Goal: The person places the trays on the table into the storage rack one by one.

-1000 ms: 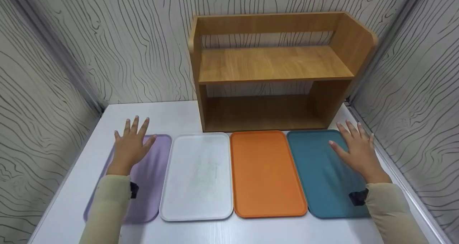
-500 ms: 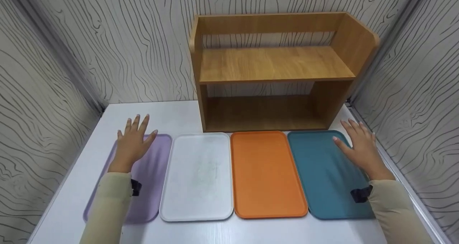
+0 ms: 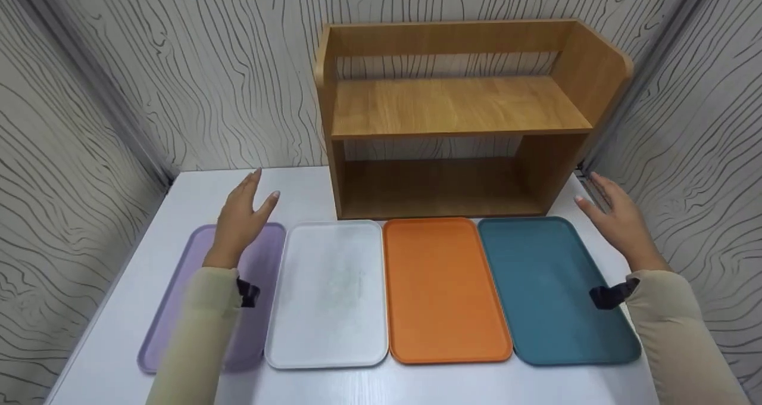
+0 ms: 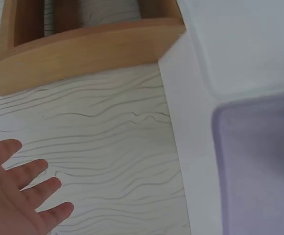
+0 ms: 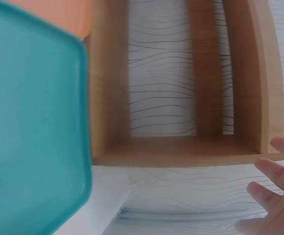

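Note:
In the head view my left hand (image 3: 239,219) hovers above the far end of the purple tray (image 3: 178,310), thumb apart from the extended fingers, holding nothing. My right hand (image 3: 622,223) is raised beyond the right edge of the teal tray (image 3: 553,292), its thumb also spread and nothing in it. Between those trays lie a white tray (image 3: 327,298) and an orange tray (image 3: 446,292). Behind the row stands a wooden shelf (image 3: 458,104) with two bare levels. The left wrist view shows spread fingers (image 4: 32,171); extended fingers (image 5: 274,181) also appear in the right wrist view.
The white table (image 3: 286,184) carries the trays side by side. Patterned panels (image 3: 226,71) rise at the back and on both sides, joined by grey corner posts (image 3: 101,89). Each wrist bears a dark strap-mounted device.
Both hands have lifted and moved forward and to the right, turning from palm-down toward sideways. The trays and shelf stay where they were.

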A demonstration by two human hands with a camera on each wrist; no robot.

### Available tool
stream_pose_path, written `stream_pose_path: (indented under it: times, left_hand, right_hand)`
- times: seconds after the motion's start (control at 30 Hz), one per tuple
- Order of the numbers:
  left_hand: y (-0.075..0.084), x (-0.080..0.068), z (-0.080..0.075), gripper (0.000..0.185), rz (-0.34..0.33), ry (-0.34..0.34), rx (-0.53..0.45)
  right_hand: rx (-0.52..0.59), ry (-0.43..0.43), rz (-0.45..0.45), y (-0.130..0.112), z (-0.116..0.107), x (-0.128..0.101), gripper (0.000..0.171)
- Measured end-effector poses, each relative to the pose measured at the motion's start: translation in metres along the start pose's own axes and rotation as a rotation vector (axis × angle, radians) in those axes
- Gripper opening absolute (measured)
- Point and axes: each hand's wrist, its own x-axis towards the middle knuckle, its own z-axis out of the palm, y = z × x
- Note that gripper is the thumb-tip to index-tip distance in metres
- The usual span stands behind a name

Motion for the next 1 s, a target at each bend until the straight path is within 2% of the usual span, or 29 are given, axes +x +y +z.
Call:
stream_pose_path:
  times: [0.2, 0.43, 0.63, 0.8, 1.0]
  left_hand:
    - [0.027, 0.019, 0.003, 0.069, -0.012, 0.066, -0.103]
    - [0.059, 0.040, 0.002, 0.066, -0.022, 0.140, -0.220]
    - [0.082, 0.056, 0.003, 0.061, -0.033, 0.187, -0.333]
    - [0.103, 0.069, 0.006, 0.056, -0.022, 0.226, -0.427]
    - [0.121, 0.083, 0.009, 0.054, -0.086, 0.267, -0.518]
  right_hand:
    - [0.107, 0.058, 0.142, -0.013, -0.012, 0.020, 0.075]
    - [0.190, 0.119, 0.181, -0.026, -0.020, 0.041, 0.076]
    - [0.265, 0.192, 0.246, -0.035, -0.030, 0.056, 0.068]
    - [0.408, 0.310, 0.302, -0.043, -0.047, 0.071, 0.057]
    - [0.546, 0.344, 0.337, -0.052, -0.061, 0.086, 0.055]
